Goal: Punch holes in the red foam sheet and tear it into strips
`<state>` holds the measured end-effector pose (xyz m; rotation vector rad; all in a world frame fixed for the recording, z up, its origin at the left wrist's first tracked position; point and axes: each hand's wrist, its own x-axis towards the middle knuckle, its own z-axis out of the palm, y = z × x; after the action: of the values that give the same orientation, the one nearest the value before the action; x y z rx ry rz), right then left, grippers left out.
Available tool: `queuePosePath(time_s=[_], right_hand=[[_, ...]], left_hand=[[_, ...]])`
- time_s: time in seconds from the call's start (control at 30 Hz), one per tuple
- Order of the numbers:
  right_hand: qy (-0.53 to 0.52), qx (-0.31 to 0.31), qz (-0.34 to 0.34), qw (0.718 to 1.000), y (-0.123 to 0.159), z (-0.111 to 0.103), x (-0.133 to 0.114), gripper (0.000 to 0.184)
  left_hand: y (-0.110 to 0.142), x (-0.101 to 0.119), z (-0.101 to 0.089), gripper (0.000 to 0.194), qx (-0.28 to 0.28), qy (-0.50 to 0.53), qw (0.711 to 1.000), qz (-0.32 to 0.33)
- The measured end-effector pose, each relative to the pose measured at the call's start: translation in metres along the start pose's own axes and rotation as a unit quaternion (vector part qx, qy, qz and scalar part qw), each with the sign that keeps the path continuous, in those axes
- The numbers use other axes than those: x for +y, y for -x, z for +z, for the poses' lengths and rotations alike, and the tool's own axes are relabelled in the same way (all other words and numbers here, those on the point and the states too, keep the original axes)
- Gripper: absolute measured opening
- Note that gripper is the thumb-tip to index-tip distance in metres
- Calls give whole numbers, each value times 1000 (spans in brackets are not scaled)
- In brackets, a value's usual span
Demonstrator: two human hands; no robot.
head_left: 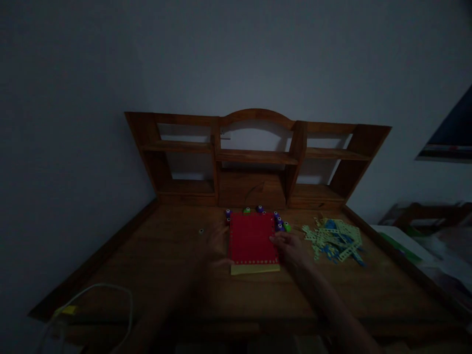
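Red panel (252, 238) left of right grip (291, 249), yellow strip (255, 269) facing wearer.
Long axis looks fore-aft; right grip pinches side edge, left grip (215, 246) blurred, can't tell.

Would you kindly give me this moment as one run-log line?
left hand: blurred, left of red panel; right hand: at panel's right edge; purple and green pieces: around panel's far end; lattice parts: farther right on desk

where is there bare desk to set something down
Bare desk: between its left rim and the small round piece, beyond the white cable; also between right forearm and right rim, nearer than the plastic pile. Crowded: around the red board, by left hand, right hand, eyed pieces.
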<state>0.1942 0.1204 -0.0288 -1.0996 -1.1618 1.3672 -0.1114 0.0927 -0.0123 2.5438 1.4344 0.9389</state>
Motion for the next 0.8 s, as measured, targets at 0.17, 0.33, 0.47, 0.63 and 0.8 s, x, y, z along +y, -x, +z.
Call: queuePosePath(time_s=[0.17,0.33,0.47,0.63,0.8], right_hand=[[15,-23,16,999,-13,-8,15,33],[42,-17,37,998,-16,-18,15,33],[95,-22,31,995,-20,-25,18,33],[238,-17,-52,970,-17,-19,11,31],[436,30,-239,867,8,-8,-17,37]], left_hand=[[1,20,7,79,-75,-19,995,67],[-5,26,14,47,-68,-118,979,149],[-7,31,27,35,-46,-181,968,165],[-6,35,44,22,-93,-209,958,174],[-8,36,44,15,-138,-201,958,151]])
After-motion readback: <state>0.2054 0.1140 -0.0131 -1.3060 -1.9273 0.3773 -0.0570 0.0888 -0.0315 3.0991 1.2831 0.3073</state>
